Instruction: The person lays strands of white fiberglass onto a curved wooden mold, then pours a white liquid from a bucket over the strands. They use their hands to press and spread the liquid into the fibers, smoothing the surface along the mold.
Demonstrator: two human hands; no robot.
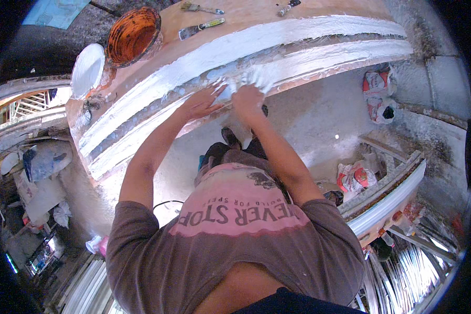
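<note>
Two long white plaster-like strips (209,52) curve along a tan work surface (267,13), with a narrow greyish groove between them. My left hand (201,102) rests over the nearer strip, fingers spread and stretched toward the groove; white smears show on the fingertips. Close to its right, my right hand (247,98) is closed, knuckles up, at the same strip. Just beyond it a white, streaky, fibre-like patch (259,78) is smeared by motion. What the right fingers grip is hidden.
An orange basin (133,39) with dark streaks and a white round dish (88,70) stand at the far left. A scraper (201,27), a paintbrush (201,8) and a smaller brush (288,7) lie beyond the strips. Red-and-white bags (356,177) sit on the right.
</note>
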